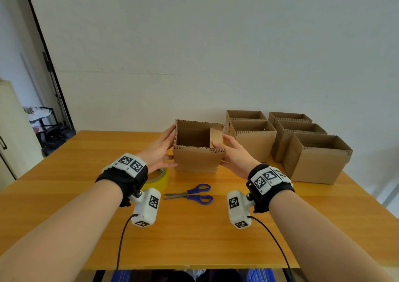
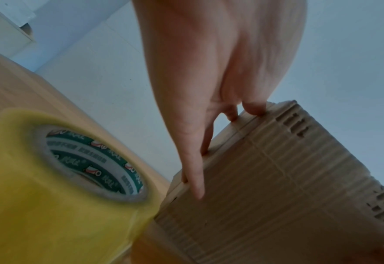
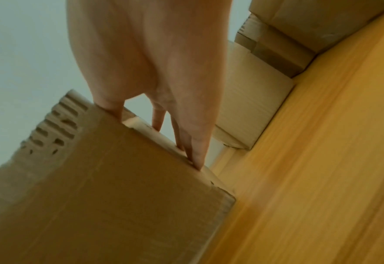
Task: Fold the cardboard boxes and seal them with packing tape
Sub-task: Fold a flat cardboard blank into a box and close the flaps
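Pale wall behind, wooden bench (image 1: pixel 86 234) in front of me, and I've got the open box (image 1: pixel 197 159) standing mid-bench between both hands. My left hand (image 1: pixel 158 150) lies against its left side, fingers (image 2: pixel 195 171) straight and together, tips on the cardboard near the corner, thumb up by the top edge. My right hand (image 1: pixel 234 155) mirrors it on the right side, fingers (image 3: pixel 196 142) straight and pressed to the wall, thumb hooked over the rim by a flap (image 1: pixel 216 136) that stands up inside the box. Top flaps are open, corrugated edges showing. Roll of yellowish tape (image 1: pixel 160 177) lies on the bench just under my left wrist, close to the box's near left corner; in the left wrist view it fills the lower left. Blue-handled scissors (image 1: pixel 191 194) lie on the bench nearer me, between my wrists, blades pointing left. Five more open boxes (image 1: pixel 311 158) stand grouped at the right, back toward the wall
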